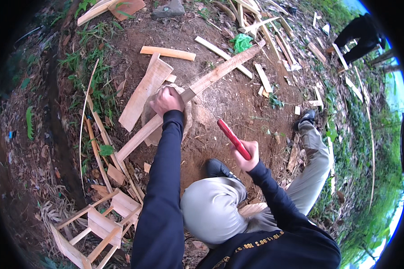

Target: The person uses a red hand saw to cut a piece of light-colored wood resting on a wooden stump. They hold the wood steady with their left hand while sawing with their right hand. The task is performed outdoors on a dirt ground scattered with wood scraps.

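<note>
The nearer left hand point(167, 99) has fingers clamped over a long plank point(222, 72) slanting beneath them, lower left to upper right, while the right hand point(248, 157), clear of it, clenches a red handle point(230, 135).

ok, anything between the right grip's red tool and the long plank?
Nothing visible stands between the red tool and the long plank; the left grip is on the plank farther left.
</note>
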